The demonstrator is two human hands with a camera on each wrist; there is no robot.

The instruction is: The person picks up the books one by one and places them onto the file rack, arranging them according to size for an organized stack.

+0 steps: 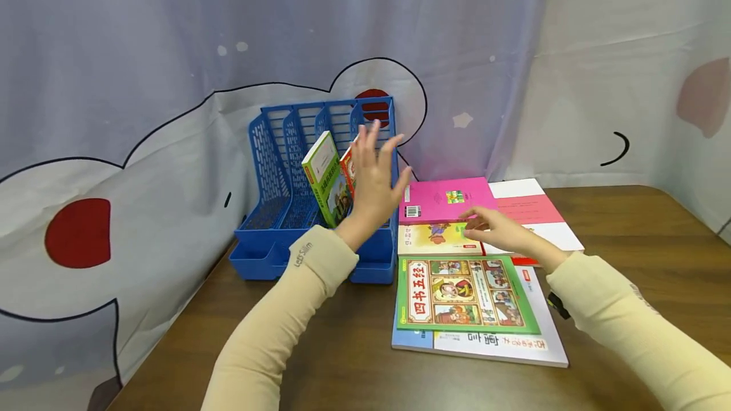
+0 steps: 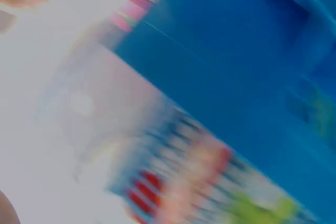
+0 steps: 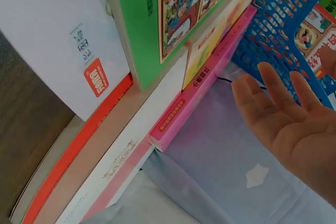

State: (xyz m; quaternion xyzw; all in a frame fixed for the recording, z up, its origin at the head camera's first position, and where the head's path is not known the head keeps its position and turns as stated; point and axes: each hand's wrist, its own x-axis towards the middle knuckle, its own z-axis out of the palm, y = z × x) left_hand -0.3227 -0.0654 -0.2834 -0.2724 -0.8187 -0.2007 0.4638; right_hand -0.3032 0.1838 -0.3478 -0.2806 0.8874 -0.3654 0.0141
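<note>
My left hand (image 1: 374,189) is raised with its fingers spread, in front of the right part of the blue file rack (image 1: 268,233). Behind it, a red-covered book (image 1: 347,167) in the rack is partly hidden; whether the hand touches it I cannot tell. A green book (image 1: 328,179) leans in the rack, left of the hand. Over the yellow book (image 1: 422,243), my right hand (image 1: 497,230) has loosely bent fingers and nothing in its grasp. In the right wrist view, the right palm (image 3: 294,129) faces the camera. The left wrist view is blurred.
Right of the rack lie a pink book (image 1: 440,198) and a white-and-pink book (image 1: 522,208). Nearer, a green-bordered comic-style book (image 1: 468,293) rests on a larger white and blue book (image 1: 548,328). A patterned curtain (image 1: 171,30) hangs behind the wooden table (image 1: 337,360).
</note>
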